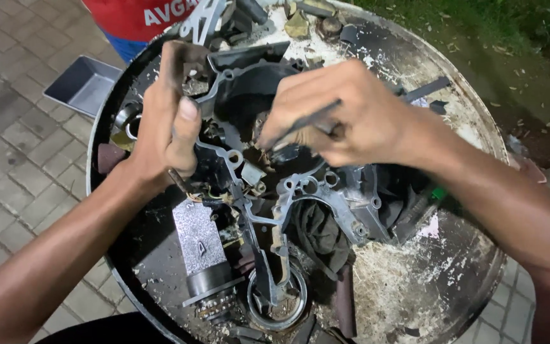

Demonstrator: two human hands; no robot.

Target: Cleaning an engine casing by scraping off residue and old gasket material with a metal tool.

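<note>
A grey metal engine casing [313, 191] with round bolt holes lies across a dirty round metal tray [472, 108]. My left hand [167, 121] grips the casing's dark upper left edge, thumb pressed along it. Over the middle of the casing, my right hand [351, 114] is closed on a thin dark rod-like tool [303, 122] whose tip points into the recess. A thin grey gasket [249, 210] runs down from the casing toward a round ring part [278, 299].
A grey cylindrical motor part [202, 255] lies at the tray's lower left. Dark rags [319, 232] and scrap bits are scattered about. A grey rectangular tray [84, 83] sits on the paving at left. A person in a red shirt [141, 16] stands beyond. Grass [510, 25] lies at upper right.
</note>
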